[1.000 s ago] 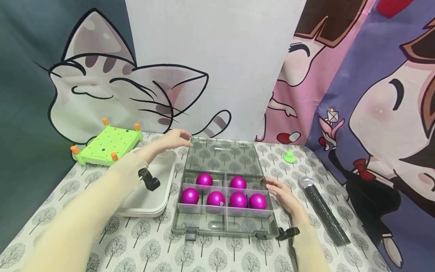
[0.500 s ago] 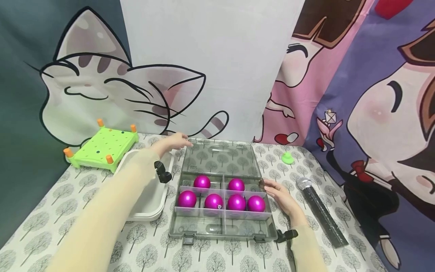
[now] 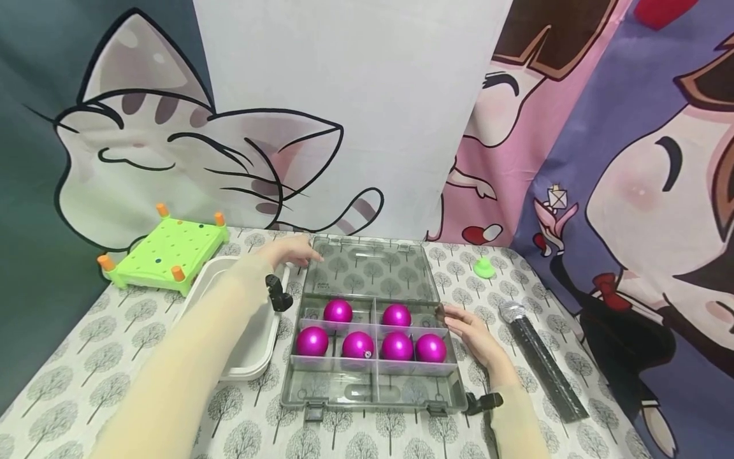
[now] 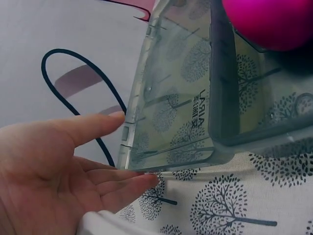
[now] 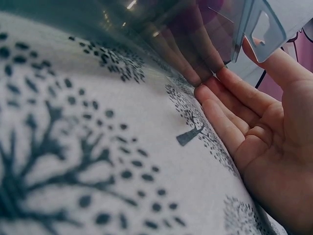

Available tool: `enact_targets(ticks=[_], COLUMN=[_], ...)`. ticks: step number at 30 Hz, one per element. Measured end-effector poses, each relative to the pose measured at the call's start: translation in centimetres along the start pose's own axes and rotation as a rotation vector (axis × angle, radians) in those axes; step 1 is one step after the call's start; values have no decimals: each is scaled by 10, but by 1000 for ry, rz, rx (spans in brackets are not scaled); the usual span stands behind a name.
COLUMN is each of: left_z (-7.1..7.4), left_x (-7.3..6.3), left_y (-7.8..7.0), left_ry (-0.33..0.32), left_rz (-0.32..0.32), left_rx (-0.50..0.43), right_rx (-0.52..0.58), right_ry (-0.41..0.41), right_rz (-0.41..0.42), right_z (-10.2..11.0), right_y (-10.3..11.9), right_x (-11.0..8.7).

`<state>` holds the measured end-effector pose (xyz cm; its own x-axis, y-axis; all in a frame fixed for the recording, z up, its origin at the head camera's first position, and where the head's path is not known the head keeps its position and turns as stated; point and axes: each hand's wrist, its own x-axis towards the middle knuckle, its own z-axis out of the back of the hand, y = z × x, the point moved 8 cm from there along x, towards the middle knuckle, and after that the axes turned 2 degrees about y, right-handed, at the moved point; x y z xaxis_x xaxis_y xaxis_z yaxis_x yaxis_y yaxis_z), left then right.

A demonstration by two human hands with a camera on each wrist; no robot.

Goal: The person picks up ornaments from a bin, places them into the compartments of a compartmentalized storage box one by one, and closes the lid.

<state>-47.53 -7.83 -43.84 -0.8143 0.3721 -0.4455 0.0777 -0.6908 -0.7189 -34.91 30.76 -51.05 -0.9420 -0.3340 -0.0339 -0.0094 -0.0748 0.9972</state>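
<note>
A see-through grey compartment box (image 3: pixel 361 389) lies on the patterned cloth with its hinged lid (image 3: pixel 367 271) folded back. Several shiny magenta baubles (image 3: pixel 312 342) sit in its middle and back compartments; the front row holds none. At the lid's far left corner is my left hand (image 3: pixel 294 251). In the left wrist view, its thumb reaches the lid's edge while extended fingers (image 4: pixel 129 188) lie below that corner. My right hand (image 3: pixel 473 335) touches the box's right rear side with nearly straight fingers (image 5: pixel 244 90), its thumb near a clear plastic tab (image 5: pixel 266 32).
A white tray (image 3: pixel 252 371) stands left of the box, partly under my left sleeve. Behind it is a green pegboard (image 3: pixel 172 252) with orange legs. On the right lie a small green cone-shaped piece (image 3: pixel 484 268) and a black stick with a silvery end (image 3: pixel 545 360).
My left hand has shifted slightly down and closer against the lid's left corner. My right hand stays at the box's side. The view has turned a little, and the baubles have not moved.
</note>
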Motion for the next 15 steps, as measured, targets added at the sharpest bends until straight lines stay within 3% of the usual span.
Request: enact_targets(ticks=[11, 15], left_z=[2, 8], left_x=[15, 19], left_y=[7, 6], left_ry=[-54, -84], left_rz=[50, 45], left_rx=[13, 157], right_rx=[51, 41], right_ry=[1, 2], right_rz=[13, 13], right_z=[-2, 0], right_y=[1, 1], right_x=[-1, 0])
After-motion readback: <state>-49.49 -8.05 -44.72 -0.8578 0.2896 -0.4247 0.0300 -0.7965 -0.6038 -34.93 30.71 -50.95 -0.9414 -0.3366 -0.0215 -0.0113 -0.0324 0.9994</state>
